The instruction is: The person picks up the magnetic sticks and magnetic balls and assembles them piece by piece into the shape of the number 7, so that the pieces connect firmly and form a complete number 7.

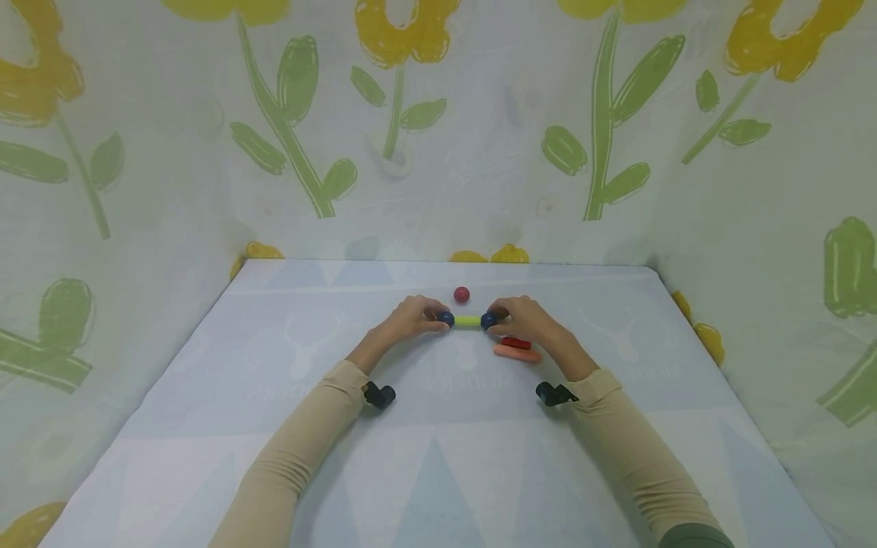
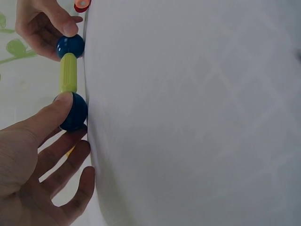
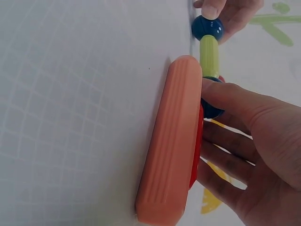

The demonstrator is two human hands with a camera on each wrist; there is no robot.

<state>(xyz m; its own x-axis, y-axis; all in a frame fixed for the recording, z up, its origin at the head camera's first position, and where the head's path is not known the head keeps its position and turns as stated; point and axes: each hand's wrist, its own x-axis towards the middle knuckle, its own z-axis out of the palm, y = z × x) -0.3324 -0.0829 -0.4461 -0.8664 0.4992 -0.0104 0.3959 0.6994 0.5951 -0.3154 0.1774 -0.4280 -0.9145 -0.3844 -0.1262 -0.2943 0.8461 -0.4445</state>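
Observation:
A short yellow-green rod (image 1: 468, 321) joins two dark blue balls near the far middle of the table. My left hand (image 1: 414, 317) pinches the left blue ball (image 2: 75, 113) between thumb and fingers. At the other end, my right hand (image 1: 526, 318) pinches the right blue ball (image 1: 489, 320). In the left wrist view both balls sit against the rod's ends. Close beside my right hand lie an orange rod (image 3: 170, 141) and a shorter red rod (image 1: 517, 343), side by side. The red rod is mostly hidden behind the orange one in the right wrist view.
A red ball (image 1: 462, 294) rests on the table just beyond the yellow-green rod. The pale blue patterned tabletop (image 1: 438, 411) meets flower-printed cloth walls (image 1: 479, 167) at the back and both sides. Black wrist cameras (image 1: 379, 395) stick out below each hand.

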